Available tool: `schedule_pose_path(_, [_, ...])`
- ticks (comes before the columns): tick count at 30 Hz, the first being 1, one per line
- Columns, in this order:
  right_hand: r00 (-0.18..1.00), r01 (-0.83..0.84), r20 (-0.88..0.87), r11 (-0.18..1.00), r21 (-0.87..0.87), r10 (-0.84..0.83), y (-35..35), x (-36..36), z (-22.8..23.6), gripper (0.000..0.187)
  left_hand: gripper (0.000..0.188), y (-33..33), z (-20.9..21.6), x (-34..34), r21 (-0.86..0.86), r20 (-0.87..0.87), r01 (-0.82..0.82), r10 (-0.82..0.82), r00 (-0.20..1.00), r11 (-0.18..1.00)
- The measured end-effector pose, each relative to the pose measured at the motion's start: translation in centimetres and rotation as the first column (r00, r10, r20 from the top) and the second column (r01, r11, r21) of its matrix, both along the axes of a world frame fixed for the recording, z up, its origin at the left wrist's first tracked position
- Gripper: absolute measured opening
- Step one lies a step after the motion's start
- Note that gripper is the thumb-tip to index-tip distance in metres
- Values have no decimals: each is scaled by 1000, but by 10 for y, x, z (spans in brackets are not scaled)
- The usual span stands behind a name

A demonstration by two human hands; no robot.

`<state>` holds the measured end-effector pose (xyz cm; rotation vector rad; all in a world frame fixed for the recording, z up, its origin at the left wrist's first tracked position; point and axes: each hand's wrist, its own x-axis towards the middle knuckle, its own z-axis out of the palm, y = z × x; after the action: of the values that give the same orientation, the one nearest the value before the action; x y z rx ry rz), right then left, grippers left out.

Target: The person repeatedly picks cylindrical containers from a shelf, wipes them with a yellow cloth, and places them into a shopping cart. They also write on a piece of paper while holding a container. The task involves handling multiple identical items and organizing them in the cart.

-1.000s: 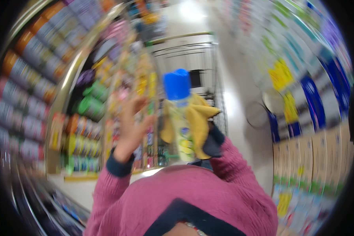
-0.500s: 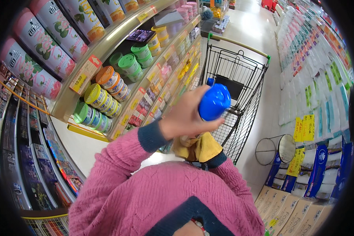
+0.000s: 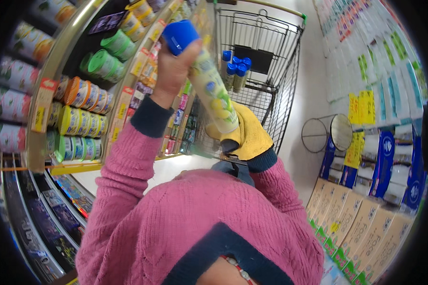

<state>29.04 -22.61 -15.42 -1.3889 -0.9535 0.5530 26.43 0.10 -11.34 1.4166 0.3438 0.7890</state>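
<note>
My left hand [image 3: 173,66] grips a slim spray can [image 3: 211,92] near its blue cap [image 3: 181,35]. The can is pale yellow-green with a fruit picture, and it slants with its base down to the right. A yellow cloth [image 3: 252,133] covers my right hand, hiding its fingers, and lies against the can's lower end. Beyond them, several blue-capped cans [image 3: 240,71] stand in the wire shopping cart [image 3: 290,61].
Shelves on the left hold stacked round tubs [image 3: 83,121] and large cans [image 3: 14,102]. At the right are hanging packs [image 3: 375,85], a round wire basket [image 3: 315,135] and tan boxes [image 3: 352,213]. A pale floor aisle [image 3: 292,111] runs beside the cart.
The can has swung from nearly end-on to lengthwise in view as my left hand moved left and up. The yellow cloth now touches its lower end. The view has shifted, revealing the cart's cans.
</note>
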Motion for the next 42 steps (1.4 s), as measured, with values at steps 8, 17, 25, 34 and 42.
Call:
schedule_pose_path(8, [955,297,13,954,52,-298,-7,14,-18,62,34,36,-40,31,-492,-87,48,-104,991,869])
schedule_pose_path(17, [893,363,-313,928,78,-323,-17,43,-45,65,39,41,-82,54,-775,-173,20,-244,954,631])
schedule_pose_path(25, [830,476,316,879,32,-460,-30,58,-65,55,49,31,-91,75,-735,-237,31,-300,924,677])
schedule_pose_path(34, [809,561,310,813,-152,-500,-57,74,-82,70,42,23,-105,107,-829,-194,71,-405,894,554])
schedule_pose_path(42, [785,619,178,758,-205,-593,-70,87,-117,22,38,29,-138,147,-787,-296,42,-436,850,615])
